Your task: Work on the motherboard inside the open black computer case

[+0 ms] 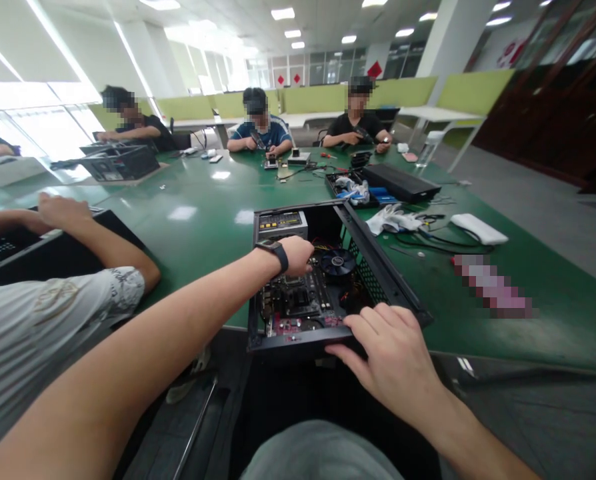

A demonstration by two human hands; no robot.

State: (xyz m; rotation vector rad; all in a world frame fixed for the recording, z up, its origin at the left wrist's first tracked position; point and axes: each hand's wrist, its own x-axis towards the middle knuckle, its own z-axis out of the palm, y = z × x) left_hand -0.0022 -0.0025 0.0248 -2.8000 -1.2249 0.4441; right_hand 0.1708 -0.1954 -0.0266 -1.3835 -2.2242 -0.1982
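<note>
An open black computer case (378,267) lies on the green table (203,220) in front of me, with a motherboard (303,303) and a round cooler fan (337,261) inside. My left hand (298,255), a dark watch on its wrist, reaches down into the case over the motherboard; its fingers curl downward and what they hold is hidden. My right hand (383,347) rests on the case's near edge, fingers wrapped over the rim.
A person's arm (98,243) lies on the table at my left beside another black case (53,250). White gloves (391,219), cables (428,237) and a white pad (478,229) lie to the right. Three people work at the far end.
</note>
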